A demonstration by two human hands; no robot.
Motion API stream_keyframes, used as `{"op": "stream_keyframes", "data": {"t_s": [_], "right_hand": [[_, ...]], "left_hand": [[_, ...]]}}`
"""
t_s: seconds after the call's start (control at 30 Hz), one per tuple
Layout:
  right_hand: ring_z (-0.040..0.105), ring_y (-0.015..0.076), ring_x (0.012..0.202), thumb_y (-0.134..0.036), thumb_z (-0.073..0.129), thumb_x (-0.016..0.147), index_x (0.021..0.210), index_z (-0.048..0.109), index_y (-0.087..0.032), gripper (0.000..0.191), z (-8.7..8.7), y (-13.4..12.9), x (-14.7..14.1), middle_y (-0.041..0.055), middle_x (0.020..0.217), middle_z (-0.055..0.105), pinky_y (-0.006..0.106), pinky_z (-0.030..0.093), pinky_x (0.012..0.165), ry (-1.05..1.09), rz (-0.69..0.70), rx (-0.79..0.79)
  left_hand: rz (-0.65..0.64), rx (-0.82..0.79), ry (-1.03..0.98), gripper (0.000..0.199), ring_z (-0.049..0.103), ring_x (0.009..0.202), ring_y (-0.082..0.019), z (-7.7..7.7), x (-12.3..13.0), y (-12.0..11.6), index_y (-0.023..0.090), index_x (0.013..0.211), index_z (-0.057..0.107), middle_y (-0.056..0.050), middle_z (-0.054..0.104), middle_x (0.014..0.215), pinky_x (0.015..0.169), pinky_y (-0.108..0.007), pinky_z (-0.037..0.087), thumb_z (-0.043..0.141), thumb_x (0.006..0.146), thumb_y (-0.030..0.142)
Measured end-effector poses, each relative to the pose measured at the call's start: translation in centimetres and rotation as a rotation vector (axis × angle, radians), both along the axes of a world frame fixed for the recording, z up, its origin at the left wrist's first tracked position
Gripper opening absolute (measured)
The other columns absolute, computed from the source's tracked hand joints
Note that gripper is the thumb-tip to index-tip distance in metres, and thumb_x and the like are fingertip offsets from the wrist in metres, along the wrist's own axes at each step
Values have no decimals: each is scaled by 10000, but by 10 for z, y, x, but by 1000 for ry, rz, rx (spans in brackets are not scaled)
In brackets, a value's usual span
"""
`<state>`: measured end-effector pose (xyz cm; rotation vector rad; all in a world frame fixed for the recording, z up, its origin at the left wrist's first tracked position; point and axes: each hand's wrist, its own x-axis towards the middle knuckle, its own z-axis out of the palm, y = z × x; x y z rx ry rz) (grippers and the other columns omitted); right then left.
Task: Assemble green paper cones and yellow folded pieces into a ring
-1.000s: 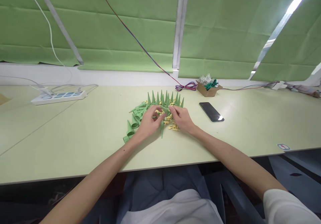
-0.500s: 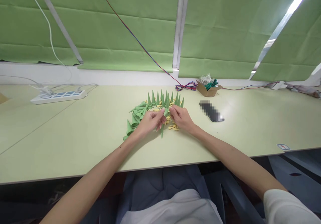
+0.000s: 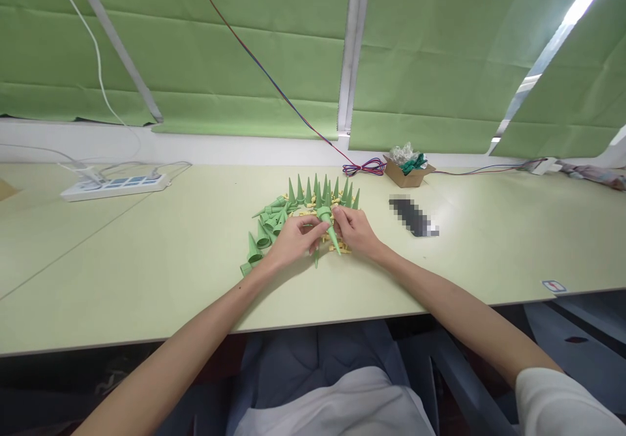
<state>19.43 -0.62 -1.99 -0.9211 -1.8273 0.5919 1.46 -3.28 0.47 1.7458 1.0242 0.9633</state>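
Left hand (image 3: 296,239): one cone (image 3: 332,232); beyond it, roughly ten upright cones (image 3: 318,197); beyond the right hand (image 3: 358,231), one box (image 3: 407,178); well left of both, one power strip (image 3: 117,188).

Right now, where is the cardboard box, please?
In the head view, the cardboard box sits right of centre near the back of the table, beside bundled wires.

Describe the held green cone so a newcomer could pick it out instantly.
On the pale table, find the cluster of cones. Between the left hand and right hand, one green cone slants, tip toward the person. Unlike its tabletop neighbours, it is held.
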Motion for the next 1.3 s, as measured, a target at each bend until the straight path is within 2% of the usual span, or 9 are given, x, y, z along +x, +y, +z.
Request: {"op": "stream_keyframes", "data": {"t_s": [0.1, 0.23, 0.43, 0.67, 0.83, 0.97, 1.1, 1.2, 1.3], "right_hand": [[442, 118, 492, -614, 341, 1005, 559, 392, -214, 601, 0, 0, -2, -7, 485, 464, 258, 355, 515, 21, -15, -30], [446, 118, 463, -642, 341, 991, 488, 376, -215, 660, 1, -1, -4, 0, 437, 449, 261, 357, 501, 30, -7, -78], [422, 108, 442, -669, 334, 976, 473, 348, -216, 677, 4, -1, -4, 1, 421, 432, 262, 355, 496, 7, -6, -124], [453, 117, 482, -689, 347, 968, 531, 399, -208, 652, 7, -4, -5, 3, 462, 452, 258, 359, 497, 76, 1, -102], [435, 119, 496, -657, 352, 985, 603, 397, -215, 587, 4, -4, -3, -8, 500, 444, 262, 350, 496, 107, 14, -60], [448, 124, 523, -627, 365, 997, 665, 418, -219, 528, 4, -2, 0, -12, 554, 463, 262, 362, 516, 107, 33, -44], [447, 125, 536, -619, 376, 996, 669, 408, -221, 516, 8, -3, 2, -14, 563, 477, 262, 366, 533, 26, 74, -39], [437, 123, 529, -607, 367, 1002, 660, 396, -223, 515, 9, -4, 2, -19, 551, 473, 263, 365, 542, -9, 111, -31], [427, 120, 504, -609, 373, 999, 669, 388, -228, 504, 8, -4, 1, -26, 541, 463, 263, 358, 529, -7, 144, -41]], "left_hand": [[85, 133, 48, 340, 471, 487, -122, -4, 3, 0, 182, 700, 596, 25, 542, 546, 526, -266, 366, 705, 829, 477], [159, 363, 91, 304, 505, 630, -147, -11, 3, 4, 185, 669, 573, -3, 571, 664, 590, -267, 387, 748, 790, 403], [171, 434, 108, 246, 480, 647, -146, -14, 2, 5, 196, 731, 554, 1, 528, 727, 608, -274, 392, 720, 811, 358], [191, 355, 63, 238, 503, 660, -147, -5, 6, 1, 194, 783, 597, -13, 562, 764, 612, -271, 413, 717, 806, 398], [161, 191, -20, 290, 507, 605, -117, -1, 5, 1, 190, 816, 598, 6, 559, 745, 567, -252, 405, 757, 776, 429], [13, -28, -117, 334, 492, 511, -112, 0, 2, 4, 175, 761, 599, 4, 548, 632, 518, -269, 403, 678, 855, 485], [-129, -251, -304, 446, 529, 537, -126, -1, 2, 6, 147, 745, 628, -43, 591, 685, 464, -270, 390, 638, 871, 575], [-159, -343, -364, 451, 511, 529, -112, -2, 2, 6, 136, 780, 644, -33, 578, 654, 461, -256, 386, 684, 839, 582], [-190, -356, -379, 433, 467, 501, -93, -2, 0, 6, 134, 798, 651, -7, 548, 598, 469, -244, 374, 713, 828, 561]]}}
